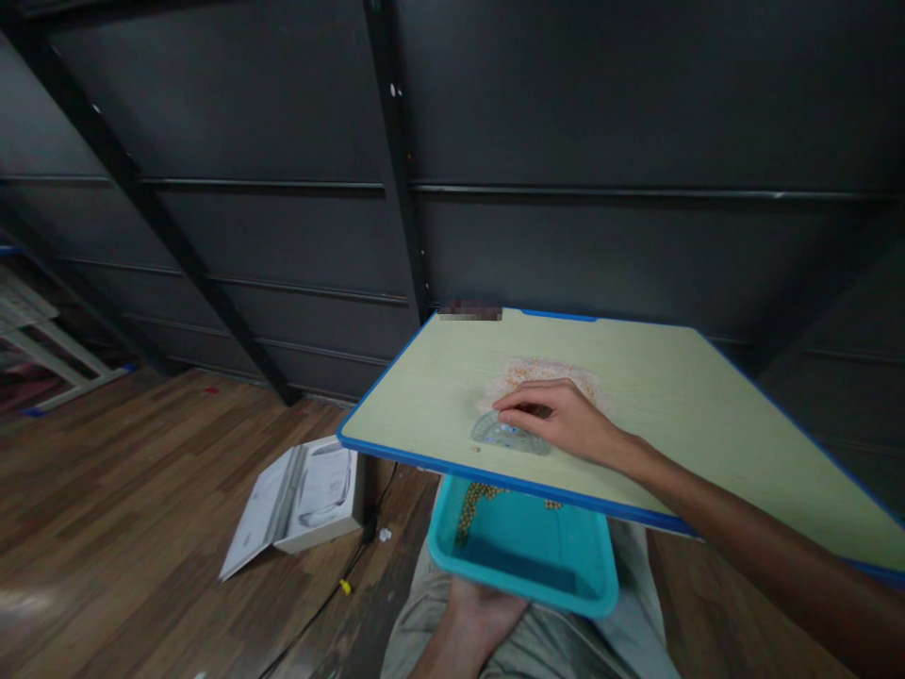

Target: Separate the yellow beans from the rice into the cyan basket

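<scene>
My right hand [555,415] is over the table, its thumb and fingers pinched on the upper edge of a clear half-round protractor [505,435]. Just behind the hand spreads a pile of pale grains [541,368] mixed with yellowish pieces. One small tan bean [476,450] lies by the protractor's lower left, near the front edge. My left hand [485,608] holds a turquoise tray [523,587] from below, over my lap; its fingers are largely hidden under the tray. Many small round tan beans [468,514] are in the tray, mainly at its back left.
The pale table [671,405] has a blue rim, with the tray below its front edge. Dark wall panels [636,94] stand behind. On the wooden floor at left are an open white box [321,490] and a black cable [353,556]. A white frame [67,354] stands far left.
</scene>
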`<state>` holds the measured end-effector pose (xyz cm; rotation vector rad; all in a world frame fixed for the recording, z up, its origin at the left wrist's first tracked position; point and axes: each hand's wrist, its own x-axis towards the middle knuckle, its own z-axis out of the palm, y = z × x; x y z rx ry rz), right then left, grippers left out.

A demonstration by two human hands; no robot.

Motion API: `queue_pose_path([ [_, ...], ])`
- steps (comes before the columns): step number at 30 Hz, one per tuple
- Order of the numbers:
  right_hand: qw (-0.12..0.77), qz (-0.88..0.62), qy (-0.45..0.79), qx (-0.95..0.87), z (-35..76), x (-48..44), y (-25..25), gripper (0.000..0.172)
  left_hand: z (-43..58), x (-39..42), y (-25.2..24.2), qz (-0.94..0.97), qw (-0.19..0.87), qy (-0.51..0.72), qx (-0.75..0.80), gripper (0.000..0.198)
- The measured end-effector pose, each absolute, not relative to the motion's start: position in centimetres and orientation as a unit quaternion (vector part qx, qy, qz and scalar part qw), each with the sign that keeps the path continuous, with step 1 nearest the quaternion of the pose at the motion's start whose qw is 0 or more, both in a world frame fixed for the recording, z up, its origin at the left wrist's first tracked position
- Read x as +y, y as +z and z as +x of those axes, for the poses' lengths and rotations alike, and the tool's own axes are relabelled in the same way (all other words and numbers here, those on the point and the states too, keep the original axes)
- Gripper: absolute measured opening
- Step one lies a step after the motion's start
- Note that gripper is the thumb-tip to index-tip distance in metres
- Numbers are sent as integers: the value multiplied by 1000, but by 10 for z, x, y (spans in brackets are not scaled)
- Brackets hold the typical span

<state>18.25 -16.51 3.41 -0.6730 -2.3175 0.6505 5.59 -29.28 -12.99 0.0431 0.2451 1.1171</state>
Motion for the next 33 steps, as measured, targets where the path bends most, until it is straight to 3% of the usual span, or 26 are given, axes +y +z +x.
queue_pose_path([
  [7,294,-236,305,-875,182,-170,37,17,52,-295,-134,51,835,538,107,49],
  [22,464,-342,251,-777,200,-136,36,27,52,-296,-156,52,825,550,119,51],
  [33,565,-427,232,-667,246,-87,43,42,33,-303,-203,130,781,567,228,35],
])
